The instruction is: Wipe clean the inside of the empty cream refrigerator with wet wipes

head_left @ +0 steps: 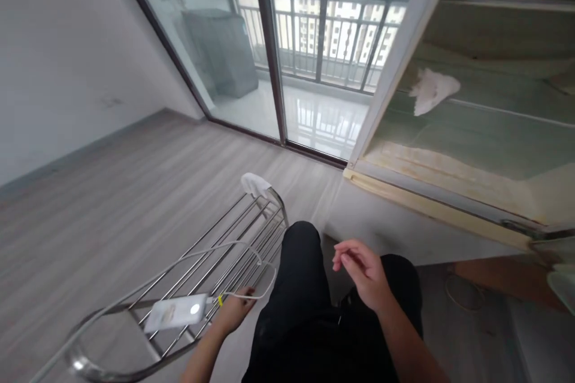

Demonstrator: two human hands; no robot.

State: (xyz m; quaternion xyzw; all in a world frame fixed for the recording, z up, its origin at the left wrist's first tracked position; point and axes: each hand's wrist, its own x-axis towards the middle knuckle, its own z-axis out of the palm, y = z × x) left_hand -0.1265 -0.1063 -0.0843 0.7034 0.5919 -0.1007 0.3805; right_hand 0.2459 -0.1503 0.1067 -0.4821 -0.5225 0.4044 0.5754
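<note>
Head view leaves unclear whether left hand [237, 313] touches metal rack [207, 276].

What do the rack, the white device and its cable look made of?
Rack: likely stainless steel, polished; bright highlights along its tubes. White device: probably plastic, smooth; pale, seamless-looking face, though coated metal isn't ruled out. Cable: probably a rubbery plastic sheath; curves smoothly, finish unclear.

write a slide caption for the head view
Left hand by a metal rack bearing a white device, right hand above black trousers.
</note>
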